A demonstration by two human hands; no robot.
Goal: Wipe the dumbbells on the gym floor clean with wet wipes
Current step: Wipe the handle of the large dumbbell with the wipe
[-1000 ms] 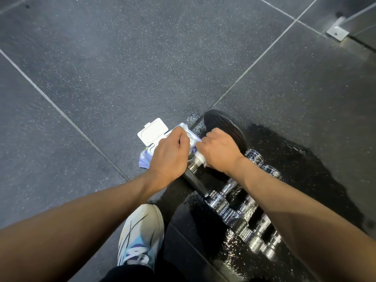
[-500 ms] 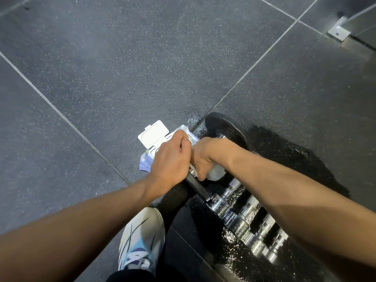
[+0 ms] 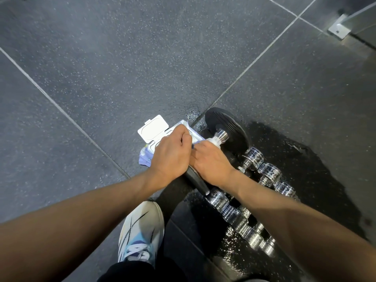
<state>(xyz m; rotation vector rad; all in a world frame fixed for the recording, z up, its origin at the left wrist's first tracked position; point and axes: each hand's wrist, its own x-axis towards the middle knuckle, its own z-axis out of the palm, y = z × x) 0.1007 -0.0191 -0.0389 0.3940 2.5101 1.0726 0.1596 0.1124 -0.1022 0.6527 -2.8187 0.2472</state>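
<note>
Gripping the handle of the big black dumbbell [image 3: 227, 127] at the centre of the frame, my right hand [image 3: 211, 161] has its fingers closed around a white wet wipe [image 3: 212, 141] wrapped on the bar, just short of the chrome collar by the round black end plate. My left hand [image 3: 171, 155] sits touching it on the left, fist curled shut over the bar's near part; what exactly lies under those fingers I cannot tell. Just beyond my left knuckles lies the wipes pack [image 3: 151, 139], its white flip lid [image 3: 153, 128] standing open. Lower right of centre, a row of small chrome dumbbells [image 3: 254, 159] lies side by side on wet, shiny floor [image 3: 101, 68]. My white and blue shoe [image 3: 140, 231] shows at the bottom.
</note>
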